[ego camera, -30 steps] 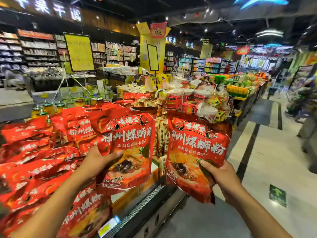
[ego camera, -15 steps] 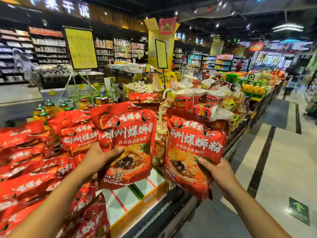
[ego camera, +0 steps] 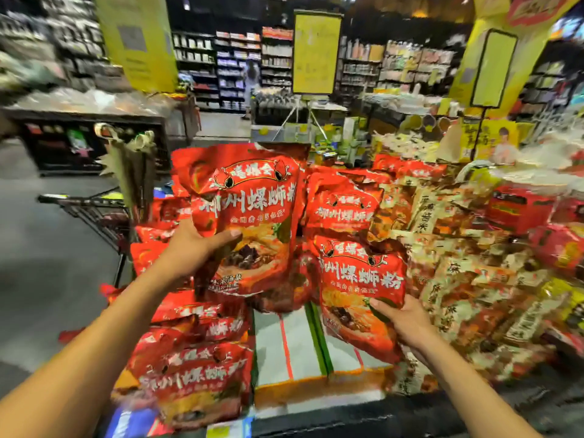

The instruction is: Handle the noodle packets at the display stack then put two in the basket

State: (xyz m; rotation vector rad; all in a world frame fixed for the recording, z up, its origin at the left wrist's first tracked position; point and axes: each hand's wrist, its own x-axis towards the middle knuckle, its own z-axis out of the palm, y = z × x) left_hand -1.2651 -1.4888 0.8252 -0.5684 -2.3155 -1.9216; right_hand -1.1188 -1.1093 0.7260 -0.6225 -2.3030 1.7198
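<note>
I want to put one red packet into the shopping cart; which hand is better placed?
Probably the left hand: its red packet is raised beside the cart, whereas the right hand holds its packet farther away.

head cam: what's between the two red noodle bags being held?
In the head view, between the left-held red foil bag and the right-held red foil bag: more red bags stacked on the display, no hand.

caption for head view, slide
Left hand and right hand each hold a red noodle packet over a supermarket display.
</note>
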